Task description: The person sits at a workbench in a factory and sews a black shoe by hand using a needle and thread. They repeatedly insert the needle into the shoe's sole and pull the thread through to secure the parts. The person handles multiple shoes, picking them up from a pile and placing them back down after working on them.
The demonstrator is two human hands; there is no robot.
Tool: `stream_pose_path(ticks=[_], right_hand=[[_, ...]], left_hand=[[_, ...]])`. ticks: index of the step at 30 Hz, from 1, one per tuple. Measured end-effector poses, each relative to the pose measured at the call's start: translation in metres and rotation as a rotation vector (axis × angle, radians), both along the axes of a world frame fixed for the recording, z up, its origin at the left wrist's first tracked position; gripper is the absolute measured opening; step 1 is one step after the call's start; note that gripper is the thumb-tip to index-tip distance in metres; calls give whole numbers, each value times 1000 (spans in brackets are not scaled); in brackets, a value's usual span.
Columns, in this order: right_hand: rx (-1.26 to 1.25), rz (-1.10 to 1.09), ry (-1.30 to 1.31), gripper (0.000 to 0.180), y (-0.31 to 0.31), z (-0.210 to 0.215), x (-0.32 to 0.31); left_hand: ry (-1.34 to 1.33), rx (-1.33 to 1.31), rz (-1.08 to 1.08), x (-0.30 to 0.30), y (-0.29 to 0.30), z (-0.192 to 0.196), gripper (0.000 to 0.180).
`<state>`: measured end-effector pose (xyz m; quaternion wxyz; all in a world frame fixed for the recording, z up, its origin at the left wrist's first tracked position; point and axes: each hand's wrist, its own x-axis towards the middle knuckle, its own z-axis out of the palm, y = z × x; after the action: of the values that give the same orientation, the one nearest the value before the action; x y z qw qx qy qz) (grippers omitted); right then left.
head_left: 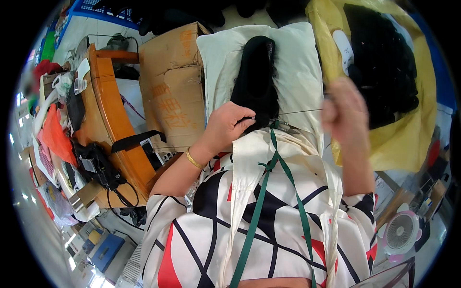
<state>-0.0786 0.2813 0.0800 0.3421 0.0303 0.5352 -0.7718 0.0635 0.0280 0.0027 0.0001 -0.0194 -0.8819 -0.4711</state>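
— What is the left hand (229,126) doing?

— It is closed in a pinch on the lower end of a black fabric piece (256,77), which lies lengthwise on a white cushion (297,72). A gold bangle (193,159) sits on that wrist.

— And the right hand (343,111)?

— Raised and blurred, well off to the right of the left hand, fingers curled into a loose fist. A thin thread (300,111) runs taut from it across to the fabric at the left hand's fingertips. Whether a needle is in the fist I cannot tell.

— What lies around them?

— Beyond the left hand and a little to its left, a worn cardboard box (172,86) stands against the cushion. Farther left is a wooden bench (113,120) with a black strap (134,140) over its edge and black cables on it. Beyond the right hand, a yellow plastic bag (408,120) holds a heap of black fabric (384,62).

— And nearer the person?

— Below both hands, a patterned garment in white, black and red, with a green ribbon (269,187) hanging down it. Low to the right of the right arm, a small pink fan (402,233).
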Motion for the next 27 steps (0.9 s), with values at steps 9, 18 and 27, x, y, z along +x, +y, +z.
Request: stream_pose_path(ticks=[9, 18, 27], right_hand=[[-707, -536, 159, 23, 264, 35, -81], [-270, -1077, 474, 26, 393, -29, -88], [222, -289, 249, 14, 34, -77, -11]], left_hand=[[162, -68, 22, -4, 3, 1, 15], [117, -94, -6, -11, 0, -5, 16], [201, -210, 46, -5, 5, -12, 16]])
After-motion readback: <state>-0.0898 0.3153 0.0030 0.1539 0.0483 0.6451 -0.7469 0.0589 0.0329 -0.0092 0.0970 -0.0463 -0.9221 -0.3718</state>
